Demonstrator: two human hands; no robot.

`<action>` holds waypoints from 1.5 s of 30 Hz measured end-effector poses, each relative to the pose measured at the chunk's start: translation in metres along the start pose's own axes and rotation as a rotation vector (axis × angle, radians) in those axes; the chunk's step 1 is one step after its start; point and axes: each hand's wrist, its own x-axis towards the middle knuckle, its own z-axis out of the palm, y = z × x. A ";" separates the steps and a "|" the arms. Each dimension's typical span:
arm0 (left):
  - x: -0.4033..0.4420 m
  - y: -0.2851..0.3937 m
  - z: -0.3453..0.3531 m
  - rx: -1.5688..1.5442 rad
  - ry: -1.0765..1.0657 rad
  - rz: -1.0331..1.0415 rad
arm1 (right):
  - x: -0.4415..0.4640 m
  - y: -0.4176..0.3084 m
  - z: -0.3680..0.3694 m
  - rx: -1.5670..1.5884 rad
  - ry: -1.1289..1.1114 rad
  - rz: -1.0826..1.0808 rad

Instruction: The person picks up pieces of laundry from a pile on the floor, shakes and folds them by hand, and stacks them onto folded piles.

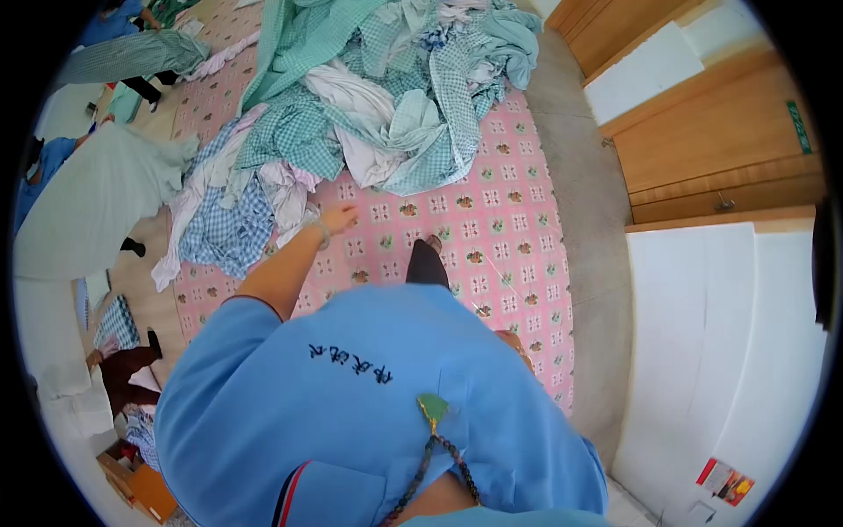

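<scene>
My left hand (340, 218) reaches forward over a pink patterned floor sheet (492, 202). Its fingers are loosely stretched, and I see nothing held in them. Just beyond and to its left lies a large heap of crumpled cloth: green checked fabric (294, 140), white cloth (356, 92) and blue checked cloth (230, 224). The hand appears apart from the heap. Past the right edge of my blue shirt (351, 395) shows a small skin-coloured patch (514, 341); I cannot tell whether it is my right hand or a foot.
My forward foot (434, 242) stands on the pink sheet. Wooden doors (702, 123) and a white wall (694, 307) run along the right. At left, people in blue tops handle large cloths, one pale green (105, 193). A cardboard box (145, 483) sits at lower left.
</scene>
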 end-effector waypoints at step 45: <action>0.401 0.061 -0.069 0.227 0.169 -0.568 | 0.770 -0.876 0.340 0.193 -0.097 -0.015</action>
